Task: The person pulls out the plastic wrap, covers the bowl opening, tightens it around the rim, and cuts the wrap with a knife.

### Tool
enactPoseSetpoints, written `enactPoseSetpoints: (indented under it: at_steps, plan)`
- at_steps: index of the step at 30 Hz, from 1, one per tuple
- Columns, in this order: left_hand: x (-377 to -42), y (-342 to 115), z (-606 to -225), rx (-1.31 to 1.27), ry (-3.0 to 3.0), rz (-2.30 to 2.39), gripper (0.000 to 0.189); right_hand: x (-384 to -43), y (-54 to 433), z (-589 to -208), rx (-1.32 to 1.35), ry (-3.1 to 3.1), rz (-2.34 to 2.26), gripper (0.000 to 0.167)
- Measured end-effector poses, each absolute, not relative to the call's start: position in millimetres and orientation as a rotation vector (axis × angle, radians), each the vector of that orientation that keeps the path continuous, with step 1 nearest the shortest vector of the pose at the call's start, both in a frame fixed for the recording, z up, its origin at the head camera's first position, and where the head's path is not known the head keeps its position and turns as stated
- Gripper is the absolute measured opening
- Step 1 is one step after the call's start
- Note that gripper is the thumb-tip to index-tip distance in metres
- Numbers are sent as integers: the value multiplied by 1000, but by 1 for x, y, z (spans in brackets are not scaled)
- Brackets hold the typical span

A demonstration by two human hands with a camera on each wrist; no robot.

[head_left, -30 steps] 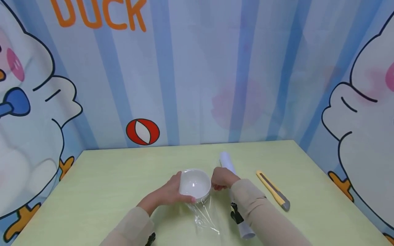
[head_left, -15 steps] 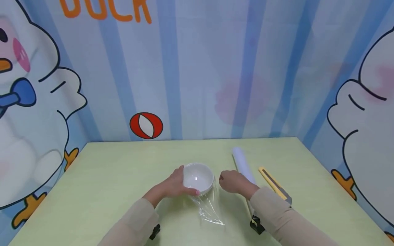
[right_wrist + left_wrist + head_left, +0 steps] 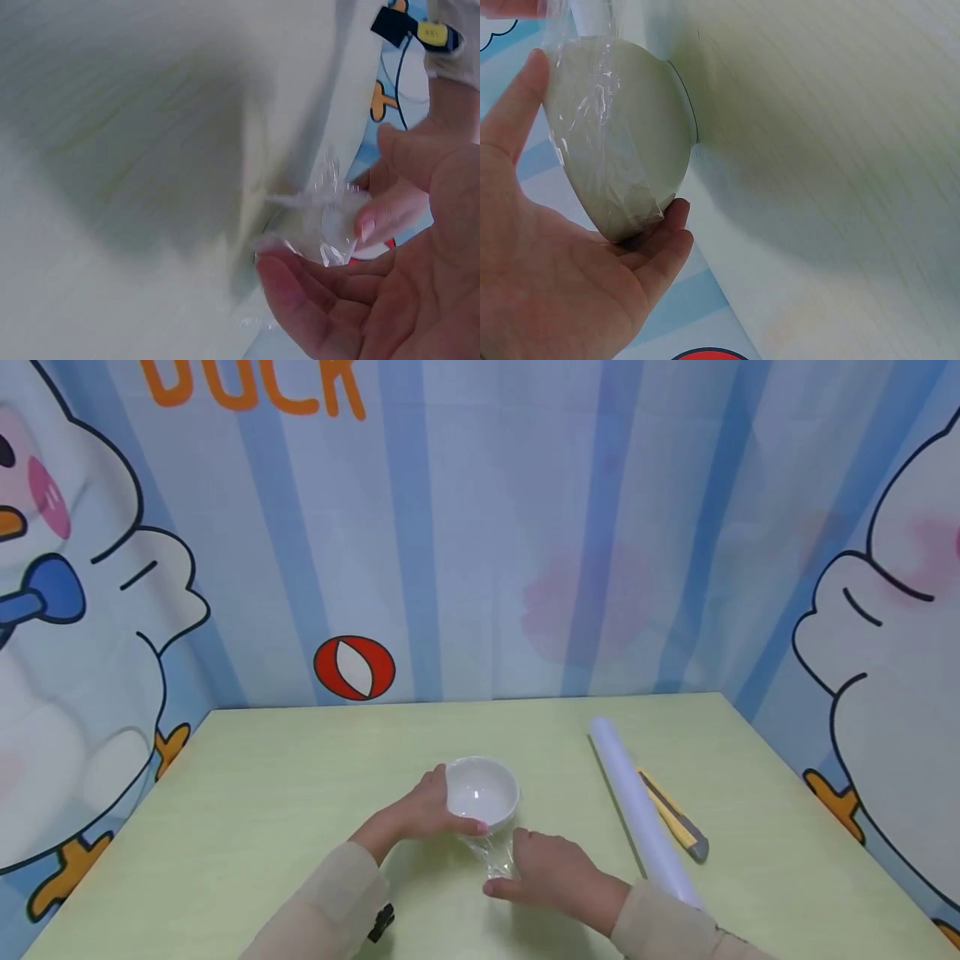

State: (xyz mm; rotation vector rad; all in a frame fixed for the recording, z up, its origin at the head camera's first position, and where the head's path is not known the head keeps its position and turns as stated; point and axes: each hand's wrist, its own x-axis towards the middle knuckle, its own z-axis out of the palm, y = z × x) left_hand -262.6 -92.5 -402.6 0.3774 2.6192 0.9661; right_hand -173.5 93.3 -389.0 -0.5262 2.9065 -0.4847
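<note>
A white bowl (image 3: 481, 789) is held tilted above the table by my left hand (image 3: 427, 810), thumb at its near rim and fingers round its far side. Clear plastic wrap (image 3: 600, 112) clings to the bowl's outside, wrinkled and bunched, with a loose part hanging from the near side. My right hand (image 3: 558, 877) is at that loose wrap, just below and right of the bowl. In the right wrist view its curved fingers (image 3: 289, 292) touch the crumpled film, while the thumb stands apart from them. The film's end is partly hidden by this hand.
To the right lies a long pale roll (image 3: 641, 814), partly under the right sleeve. A yellow and grey utility knife (image 3: 675, 818) lies just beyond it. The pale green table (image 3: 300, 777) meets a printed curtain (image 3: 480, 527) at its back and sides.
My right hand came from the bowl's right side, moved away as a fist, then came down to the hanging wrap with its thumb spread. The roll has shifted right, towards the knife.
</note>
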Motion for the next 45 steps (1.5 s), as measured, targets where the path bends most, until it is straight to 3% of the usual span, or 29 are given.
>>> enactPoseSetpoints:
  at_steps: [9,18,29,38,45]
  plan:
    - [-264,-92,-405,380,2621,983,102,-170,88,-402,-665,3114,-292,33]
    - [-265,-92,-406,357,2622,982,105,-172,87,-410,-547,3136,-345,41]
    - [-264,-92,-405,369,2635,978,102,-186,96,-417,-483,3239,-419,4]
    - [-269,-95,-409,435,2644,958,101,-197,105,-412,-372,3066,-662,16]
    - [-270,-96,-407,502,2619,981,97,-213,112,-412,-322,3117,-692,12]
